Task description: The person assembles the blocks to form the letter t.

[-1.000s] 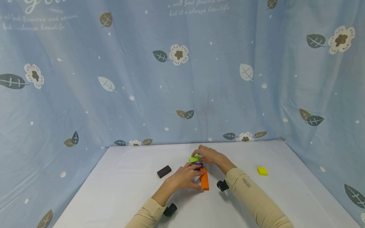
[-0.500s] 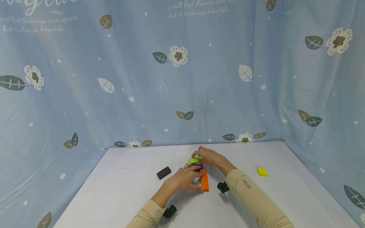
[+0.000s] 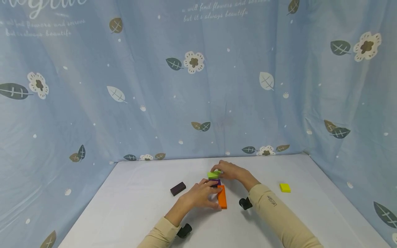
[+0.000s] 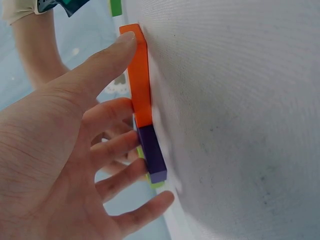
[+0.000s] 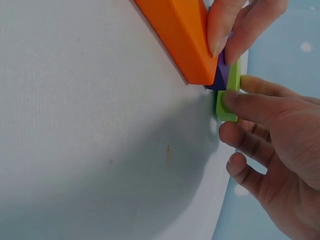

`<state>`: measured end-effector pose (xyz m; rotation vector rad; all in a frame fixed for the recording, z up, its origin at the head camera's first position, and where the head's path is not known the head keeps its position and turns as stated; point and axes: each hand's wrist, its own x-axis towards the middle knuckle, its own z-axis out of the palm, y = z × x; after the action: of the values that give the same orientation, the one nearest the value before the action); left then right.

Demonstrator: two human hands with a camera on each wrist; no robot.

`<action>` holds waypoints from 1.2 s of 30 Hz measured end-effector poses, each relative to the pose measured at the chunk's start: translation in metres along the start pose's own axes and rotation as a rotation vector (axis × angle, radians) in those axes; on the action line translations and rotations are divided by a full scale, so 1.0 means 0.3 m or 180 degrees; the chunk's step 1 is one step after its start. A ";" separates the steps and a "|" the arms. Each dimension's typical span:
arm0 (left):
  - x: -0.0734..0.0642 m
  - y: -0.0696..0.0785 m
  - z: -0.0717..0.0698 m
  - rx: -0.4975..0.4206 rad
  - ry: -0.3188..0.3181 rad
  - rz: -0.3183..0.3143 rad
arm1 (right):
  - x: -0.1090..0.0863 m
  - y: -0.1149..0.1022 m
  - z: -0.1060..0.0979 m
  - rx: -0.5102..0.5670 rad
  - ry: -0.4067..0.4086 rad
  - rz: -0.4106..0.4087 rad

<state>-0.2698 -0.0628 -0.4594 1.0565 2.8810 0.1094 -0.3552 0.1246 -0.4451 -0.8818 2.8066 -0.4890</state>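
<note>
A long orange block lies on the white table, its far end against a dark purple block. My left hand holds the orange block, thumb at its near end and index finger by the far end. Other fingertips of that hand touch the purple block. Beyond the purple block, my right hand pinches a lime green block between thumb and fingers. In the right wrist view the green block sits along the purple one's far side and sticks out past its end. Left fingers partly hide the purple block in the head view.
A dark brown block lies left of the hands on the white table. Off to the right is a small yellow block. A blue curtain with leaves and flowers hangs behind the table and along both sides.
My right hand has shifted slightly to the right, and the lime green block has moved with it. The left hand stays in place on the orange and purple blocks.
</note>
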 end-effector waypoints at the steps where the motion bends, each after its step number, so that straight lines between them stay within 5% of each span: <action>1: -0.001 0.000 0.000 0.0013 0.0011 0.0008 | -0.001 0.002 0.000 0.0003 0.0000 -0.0023; 36: -0.009 0.003 -0.010 -0.0021 -0.0003 0.0049 | -0.099 0.062 -0.019 0.0024 0.0273 -0.0186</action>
<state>-0.2675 -0.0639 -0.4561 1.0776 2.8699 0.1190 -0.3424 0.1577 -0.4447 -0.9658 2.8605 -0.5585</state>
